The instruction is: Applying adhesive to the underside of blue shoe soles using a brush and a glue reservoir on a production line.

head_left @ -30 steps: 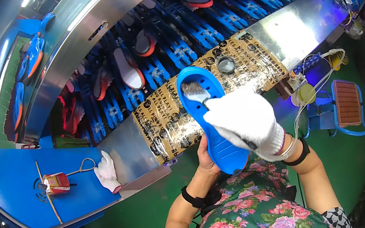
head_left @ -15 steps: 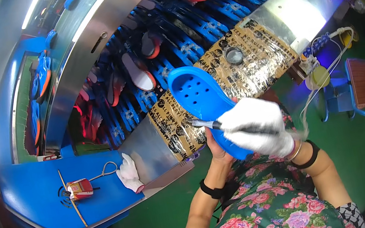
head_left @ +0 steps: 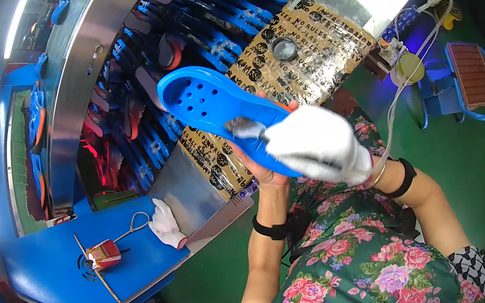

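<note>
My bare left hand point(head_left: 267, 169) grips a blue shoe sole point(head_left: 223, 110) from below. The sole lies tilted in the air, its rounded end with several small holes pointing to the upper left. My right hand point(head_left: 314, 144), in a white knit glove, is closed around a brush point(head_left: 243, 128). The bristles rest on or just over the sole's inner face near its middle; motion blur hides whether they touch. Much of the brush handle is hidden by the glove.
A tape-covered board point(head_left: 311, 64) with a small round cup point(head_left: 284, 49) lies beyond my hands. Behind it, soles sit on a rack point(head_left: 194, 27). On the left, a blue table point(head_left: 37, 272) bears a white glove point(head_left: 166, 224) and a red box point(head_left: 104, 255). A stool point(head_left: 473, 75) stands right.
The sole and both hands have moved up and left in view, and the sole lies at a flatter slant. The brush has stayed against the sole's middle. The whole view has shifted slightly.
</note>
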Demonstrator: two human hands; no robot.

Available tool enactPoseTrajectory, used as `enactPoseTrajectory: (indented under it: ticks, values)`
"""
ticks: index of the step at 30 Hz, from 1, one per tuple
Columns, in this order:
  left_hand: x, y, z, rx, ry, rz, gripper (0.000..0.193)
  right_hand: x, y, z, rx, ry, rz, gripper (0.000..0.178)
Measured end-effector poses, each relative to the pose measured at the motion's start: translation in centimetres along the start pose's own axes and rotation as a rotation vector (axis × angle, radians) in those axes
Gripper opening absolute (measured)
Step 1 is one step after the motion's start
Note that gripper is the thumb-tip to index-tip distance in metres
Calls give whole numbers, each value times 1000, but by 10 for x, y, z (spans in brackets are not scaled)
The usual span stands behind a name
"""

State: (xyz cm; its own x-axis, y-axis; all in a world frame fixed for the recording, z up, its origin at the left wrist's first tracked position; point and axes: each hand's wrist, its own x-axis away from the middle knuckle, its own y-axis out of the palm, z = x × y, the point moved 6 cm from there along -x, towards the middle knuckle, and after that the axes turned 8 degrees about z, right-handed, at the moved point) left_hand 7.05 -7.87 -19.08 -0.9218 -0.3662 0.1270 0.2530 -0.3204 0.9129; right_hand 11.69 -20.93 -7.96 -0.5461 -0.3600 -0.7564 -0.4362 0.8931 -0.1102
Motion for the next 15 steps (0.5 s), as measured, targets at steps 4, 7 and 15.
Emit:
enactPoseTrajectory:
  ticks: [4,7,15]
  values:
    - [-9,9,1,128,-82,-165,100,5,1,-4,-119,5,-66,23]
    - [-8,11,4,39,27,8,97,9,0,21,-245,336,95,23]
    - [-14,1,20,48,54,-10,100,7,0,14,-235,127,-98,23]
